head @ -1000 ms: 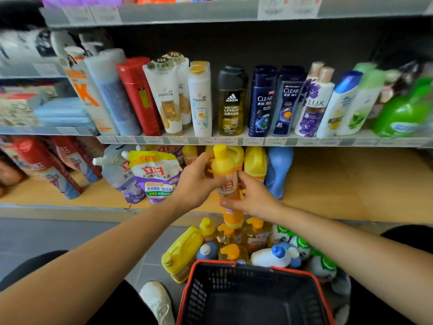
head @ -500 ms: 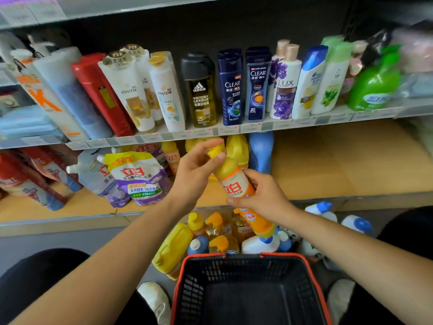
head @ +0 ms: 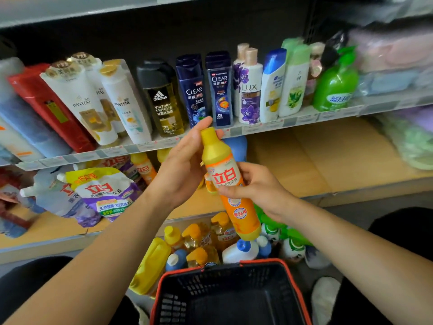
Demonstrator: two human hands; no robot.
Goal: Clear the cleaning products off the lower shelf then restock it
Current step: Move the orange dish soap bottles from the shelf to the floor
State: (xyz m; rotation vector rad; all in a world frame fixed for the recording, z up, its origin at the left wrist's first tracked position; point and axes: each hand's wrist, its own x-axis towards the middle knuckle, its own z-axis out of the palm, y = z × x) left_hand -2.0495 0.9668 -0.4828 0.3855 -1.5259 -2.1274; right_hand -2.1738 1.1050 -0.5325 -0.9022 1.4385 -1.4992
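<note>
A yellow and orange dish soap bottle point(head: 225, 174) is held tilted in front of the lower shelf point(head: 328, 165), cap pointing up and left. My left hand point(head: 182, 167) curls round its neck and cap. My right hand point(head: 260, 188) grips its middle over the label. On the lower shelf at the left stand refill pouches point(head: 103, 191), a small orange bottle point(head: 144, 168) and a blue bottle point(head: 235, 146) behind the hands. On the floor below lie several yellow, blue-capped and green bottles point(head: 201, 242).
A black basket with a red rim point(head: 234, 299) sits at my knees, nothing in it. The upper shelf point(head: 269, 127) holds shampoo and body wash bottles. The right half of the lower shelf is bare wood. Soft packs fill the right side.
The bottle has tipped from upright to slanted and come up and toward me, out from the shelf. Both hands kept hold of it; the view swung right.
</note>
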